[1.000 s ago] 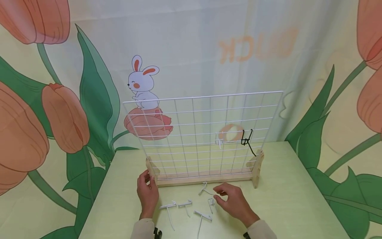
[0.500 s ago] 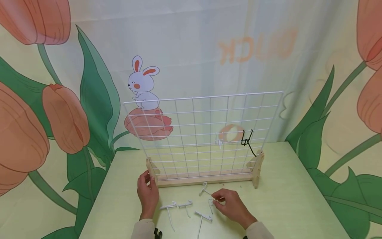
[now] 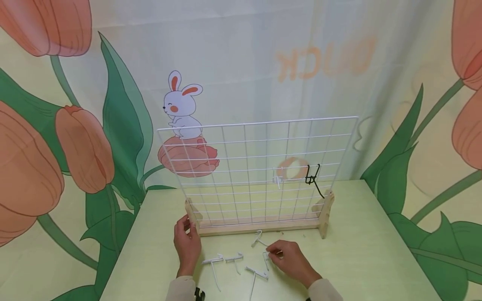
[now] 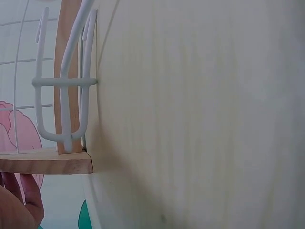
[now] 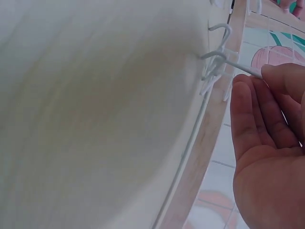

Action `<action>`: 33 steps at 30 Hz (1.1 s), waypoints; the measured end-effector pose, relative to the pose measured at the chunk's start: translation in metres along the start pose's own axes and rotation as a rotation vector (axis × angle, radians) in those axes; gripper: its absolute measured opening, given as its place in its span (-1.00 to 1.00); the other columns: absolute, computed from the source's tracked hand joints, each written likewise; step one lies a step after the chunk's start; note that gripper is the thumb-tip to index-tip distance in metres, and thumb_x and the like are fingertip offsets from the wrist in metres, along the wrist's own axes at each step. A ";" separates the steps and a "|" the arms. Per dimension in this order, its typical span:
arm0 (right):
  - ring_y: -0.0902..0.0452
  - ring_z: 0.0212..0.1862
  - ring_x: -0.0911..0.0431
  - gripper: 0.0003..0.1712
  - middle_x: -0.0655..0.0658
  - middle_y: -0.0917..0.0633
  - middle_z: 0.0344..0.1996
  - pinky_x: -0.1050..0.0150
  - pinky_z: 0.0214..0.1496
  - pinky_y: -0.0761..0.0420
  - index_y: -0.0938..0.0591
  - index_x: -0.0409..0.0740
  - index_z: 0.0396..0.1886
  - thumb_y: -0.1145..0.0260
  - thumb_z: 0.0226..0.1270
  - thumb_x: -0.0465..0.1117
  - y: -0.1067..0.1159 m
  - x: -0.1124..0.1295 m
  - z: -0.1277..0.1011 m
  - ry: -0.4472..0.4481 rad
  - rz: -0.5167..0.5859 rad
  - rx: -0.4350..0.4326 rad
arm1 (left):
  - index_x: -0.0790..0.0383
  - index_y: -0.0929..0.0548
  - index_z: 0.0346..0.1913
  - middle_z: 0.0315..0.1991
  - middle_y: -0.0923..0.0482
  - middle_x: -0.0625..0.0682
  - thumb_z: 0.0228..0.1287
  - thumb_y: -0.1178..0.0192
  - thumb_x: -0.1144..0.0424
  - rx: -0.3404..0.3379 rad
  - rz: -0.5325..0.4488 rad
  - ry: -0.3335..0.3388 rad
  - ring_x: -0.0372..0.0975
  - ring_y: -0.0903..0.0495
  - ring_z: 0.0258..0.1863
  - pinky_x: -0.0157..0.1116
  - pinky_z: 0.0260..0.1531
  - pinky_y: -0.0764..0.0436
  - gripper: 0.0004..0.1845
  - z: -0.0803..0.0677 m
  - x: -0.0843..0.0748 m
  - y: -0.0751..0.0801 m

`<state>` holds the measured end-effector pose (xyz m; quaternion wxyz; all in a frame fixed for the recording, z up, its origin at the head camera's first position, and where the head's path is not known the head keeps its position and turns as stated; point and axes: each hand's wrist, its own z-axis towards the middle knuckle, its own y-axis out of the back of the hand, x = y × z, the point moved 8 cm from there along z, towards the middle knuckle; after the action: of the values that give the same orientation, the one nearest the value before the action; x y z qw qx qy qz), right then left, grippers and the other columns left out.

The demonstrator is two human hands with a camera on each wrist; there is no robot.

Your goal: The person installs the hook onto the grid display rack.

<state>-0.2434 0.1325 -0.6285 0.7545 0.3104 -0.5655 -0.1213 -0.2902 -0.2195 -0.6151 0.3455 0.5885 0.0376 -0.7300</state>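
White wire hook [image 3: 260,239] lying on table [image 3: 361,251] just in front of wooden base [image 3: 260,226], at roughly 11 o'clock from right hand [image 3: 291,261]; straight shank pinched between thumb and fingertips [image 5: 274,71], not yet lifted. Long axis running from 10 to 4 o'clock, curled end pointing toward grid panel [image 3: 256,167]. Left hand [image 3: 187,244] gripping base's left foot. Judged early: white hook [image 3: 276,179] and black hook [image 3: 312,177] hung already; four loose hooks [image 3: 233,261] left near hands.
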 end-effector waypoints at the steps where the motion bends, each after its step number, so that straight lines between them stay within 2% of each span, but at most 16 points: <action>1: -0.75 -0.18 0.26 -0.84 -0.13 -0.84 -0.17 0.39 -0.15 -0.74 -0.80 -0.19 -0.08 -0.46 0.37 -0.37 -0.001 -0.001 0.000 -0.002 0.000 0.004 | 0.18 -0.52 0.37 0.14 -0.57 0.16 0.58 -0.18 0.36 0.000 0.000 0.000 -0.02 -0.64 0.15 -0.03 0.03 -0.71 -0.61 0.000 0.000 -0.001; 4: -0.74 -0.18 0.28 -0.83 -0.12 -0.85 -0.17 0.40 -0.16 -0.73 -0.80 -0.19 -0.07 -0.45 0.37 -0.37 -0.004 -0.004 0.000 -0.004 -0.003 0.013 | 0.17 -0.52 0.37 0.14 -0.57 0.15 0.58 -0.18 0.35 -0.004 0.003 0.001 -0.03 -0.64 0.15 0.00 0.04 -0.71 -0.61 0.000 0.002 -0.002; 8: -0.73 -0.22 0.32 -0.84 -0.09 -0.85 -0.20 0.40 -0.18 -0.73 -0.81 -0.19 -0.08 -0.46 0.37 -0.37 -0.007 -0.005 0.000 0.002 -0.002 0.015 | 0.17 -0.52 0.37 0.14 -0.57 0.15 0.58 -0.18 0.35 -0.002 0.005 0.001 -0.03 -0.64 0.14 -0.06 0.02 -0.71 -0.61 -0.001 0.002 -0.002; 11: -0.73 -0.25 0.32 -0.84 -0.10 -0.86 -0.23 0.39 -0.20 -0.74 -0.80 -0.21 -0.10 -0.47 0.36 -0.39 -0.008 -0.004 0.000 0.026 0.007 0.005 | 0.16 -0.52 0.37 0.14 -0.57 0.15 0.58 -0.17 0.35 0.003 0.010 -0.005 -0.04 -0.64 0.14 -0.23 -0.02 -0.69 -0.62 -0.001 0.001 -0.002; 14: -0.73 -0.25 0.33 -0.85 -0.11 -0.86 -0.23 0.39 -0.20 -0.74 -0.81 -0.21 -0.11 -0.47 0.35 -0.39 -0.009 -0.003 0.000 0.040 0.008 -0.005 | 0.17 -0.52 0.38 0.14 -0.57 0.15 0.58 -0.17 0.35 0.005 0.010 -0.010 -0.04 -0.63 0.14 -0.45 -0.07 -0.59 -0.61 -0.001 -0.001 -0.001; 17: -0.73 -0.25 0.35 -0.84 -0.10 -0.86 -0.23 0.41 -0.19 -0.73 -0.81 -0.18 -0.11 -0.48 0.35 -0.40 -0.009 -0.005 0.001 0.032 0.008 -0.008 | 0.18 -0.51 0.38 0.15 -0.57 0.16 0.59 -0.17 0.35 0.005 0.005 -0.017 -0.03 -0.63 0.14 -0.59 -0.11 -0.49 -0.61 -0.001 -0.002 0.000; 27: -0.70 -0.26 0.38 -0.86 -0.04 -0.86 -0.26 0.41 -0.20 -0.72 -0.82 -0.15 -0.15 -0.48 0.34 -0.38 -0.008 -0.007 0.001 0.017 -0.001 -0.012 | 0.19 -0.52 0.37 0.13 -0.57 0.17 0.57 -0.17 0.36 0.000 0.010 -0.028 -0.03 -0.65 0.13 -0.56 -0.10 -0.52 -0.61 -0.001 -0.001 0.000; 33: -0.71 -0.26 0.37 -0.87 -0.04 -0.87 -0.27 0.40 -0.21 -0.72 -0.82 -0.13 -0.16 -0.48 0.35 -0.38 -0.007 -0.006 0.001 0.027 -0.012 -0.022 | 0.19 -0.52 0.36 0.12 -0.58 0.17 0.57 -0.17 0.36 -0.003 0.004 -0.029 -0.03 -0.64 0.12 -0.60 -0.12 -0.48 -0.62 -0.001 -0.001 0.000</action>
<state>-0.2449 0.1298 -0.6373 0.7648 0.3068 -0.5519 -0.1278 -0.2898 -0.2187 -0.6145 0.3484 0.5776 0.0324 -0.7376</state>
